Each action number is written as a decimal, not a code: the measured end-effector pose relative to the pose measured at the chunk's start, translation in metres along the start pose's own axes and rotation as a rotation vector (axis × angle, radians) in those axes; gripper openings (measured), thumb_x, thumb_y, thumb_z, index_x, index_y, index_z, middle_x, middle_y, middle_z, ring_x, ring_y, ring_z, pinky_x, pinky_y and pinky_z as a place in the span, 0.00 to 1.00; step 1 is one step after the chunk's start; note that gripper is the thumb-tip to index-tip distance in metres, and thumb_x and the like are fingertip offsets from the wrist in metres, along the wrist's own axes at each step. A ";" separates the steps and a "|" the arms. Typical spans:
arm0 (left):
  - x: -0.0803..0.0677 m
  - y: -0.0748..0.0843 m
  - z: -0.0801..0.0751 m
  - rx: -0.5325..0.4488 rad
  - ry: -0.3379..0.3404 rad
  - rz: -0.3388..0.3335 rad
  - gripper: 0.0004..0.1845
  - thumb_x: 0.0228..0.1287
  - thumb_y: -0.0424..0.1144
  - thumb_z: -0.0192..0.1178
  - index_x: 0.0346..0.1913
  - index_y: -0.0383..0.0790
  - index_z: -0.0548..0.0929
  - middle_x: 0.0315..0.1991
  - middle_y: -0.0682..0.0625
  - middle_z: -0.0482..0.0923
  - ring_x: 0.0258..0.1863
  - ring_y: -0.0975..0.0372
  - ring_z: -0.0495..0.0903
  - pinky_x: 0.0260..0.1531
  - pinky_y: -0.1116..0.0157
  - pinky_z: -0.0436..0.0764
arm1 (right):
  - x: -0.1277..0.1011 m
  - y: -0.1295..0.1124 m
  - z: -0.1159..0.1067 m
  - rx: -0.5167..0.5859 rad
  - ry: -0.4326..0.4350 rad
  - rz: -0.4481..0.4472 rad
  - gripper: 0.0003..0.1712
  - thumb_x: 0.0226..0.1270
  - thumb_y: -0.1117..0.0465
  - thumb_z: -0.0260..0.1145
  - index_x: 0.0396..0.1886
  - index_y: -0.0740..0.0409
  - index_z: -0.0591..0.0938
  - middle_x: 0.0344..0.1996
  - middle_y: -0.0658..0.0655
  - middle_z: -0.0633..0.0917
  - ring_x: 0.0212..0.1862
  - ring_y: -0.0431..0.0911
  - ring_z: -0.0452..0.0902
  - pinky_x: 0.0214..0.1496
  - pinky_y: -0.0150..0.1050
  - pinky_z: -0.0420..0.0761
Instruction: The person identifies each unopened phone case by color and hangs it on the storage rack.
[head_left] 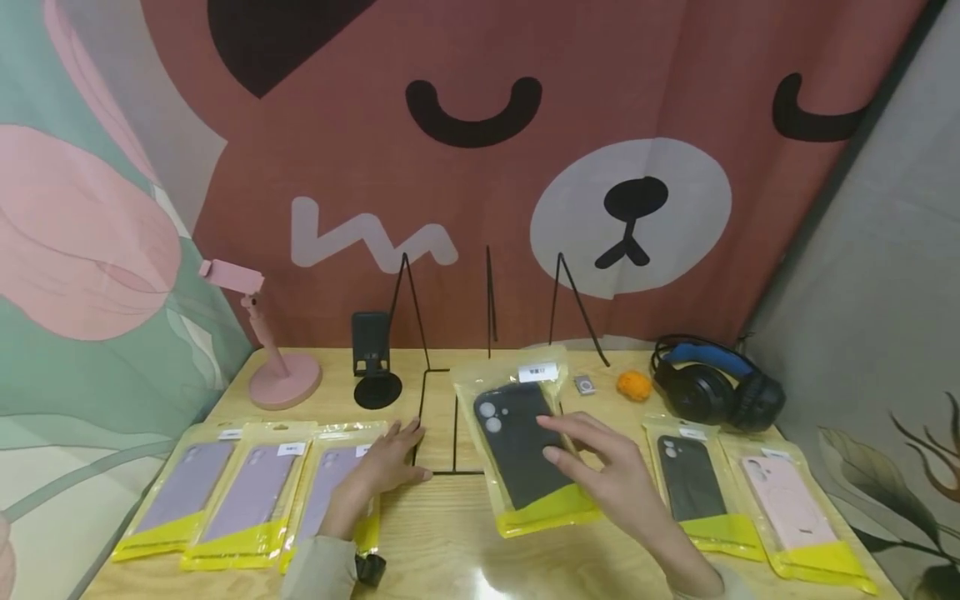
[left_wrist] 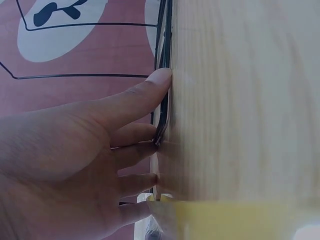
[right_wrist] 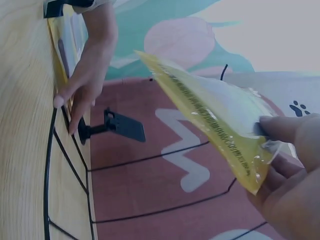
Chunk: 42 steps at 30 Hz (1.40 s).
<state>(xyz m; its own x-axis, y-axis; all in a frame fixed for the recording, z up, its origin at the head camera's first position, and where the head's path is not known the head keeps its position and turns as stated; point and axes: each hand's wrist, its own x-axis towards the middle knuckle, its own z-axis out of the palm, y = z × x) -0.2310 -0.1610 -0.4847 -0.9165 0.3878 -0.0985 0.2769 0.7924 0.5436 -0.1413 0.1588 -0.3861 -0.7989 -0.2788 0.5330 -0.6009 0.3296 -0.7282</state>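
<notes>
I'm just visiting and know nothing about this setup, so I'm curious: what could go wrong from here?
The right hand grips one side of the pouch holding the black phone case, so it might slip or swing. The thin wire rack could shift if the pouch catches it, though the left hand touching its corner may steady it. The small silver music player lies near the rack and could get knocked.

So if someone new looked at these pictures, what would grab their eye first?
Probably the huge sleepy animal-face backdrop filling the rear. Next, the yellow-edged pouch with a dark phone case, held in the right hand's grip over the middle of the wooden table. Then perhaps the blue-and-black headphones at the table's back right.
</notes>
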 end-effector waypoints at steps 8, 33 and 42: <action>0.002 -0.001 0.001 0.010 -0.002 0.012 0.41 0.57 0.45 0.69 0.69 0.29 0.65 0.72 0.36 0.56 0.72 0.38 0.49 0.66 0.39 0.53 | 0.014 -0.003 0.013 0.068 0.087 -0.020 0.23 0.60 0.72 0.68 0.56 0.56 0.82 0.46 0.52 0.83 0.42 0.41 0.75 0.43 0.31 0.78; 0.003 -0.002 0.001 0.026 -0.003 0.008 0.40 0.58 0.45 0.68 0.68 0.28 0.66 0.72 0.36 0.56 0.72 0.38 0.49 0.66 0.39 0.53 | 0.088 0.038 0.030 0.024 0.096 0.127 0.20 0.70 0.66 0.61 0.61 0.55 0.78 0.47 0.60 0.81 0.34 0.45 0.73 0.38 0.35 0.76; 0.001 0.000 0.001 0.037 0.001 0.021 0.40 0.57 0.45 0.69 0.68 0.27 0.66 0.72 0.35 0.57 0.71 0.37 0.49 0.66 0.39 0.53 | 0.124 0.092 0.044 0.048 0.195 0.086 0.19 0.70 0.61 0.62 0.59 0.43 0.80 0.44 0.52 0.80 0.33 0.45 0.70 0.32 0.34 0.71</action>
<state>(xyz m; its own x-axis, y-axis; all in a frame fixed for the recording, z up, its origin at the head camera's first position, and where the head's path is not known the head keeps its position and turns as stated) -0.2320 -0.1604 -0.4854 -0.9104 0.4047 -0.0866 0.3070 0.8009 0.5141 -0.2949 0.1151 -0.4060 -0.8399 -0.0699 0.5383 -0.5323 0.3001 -0.7916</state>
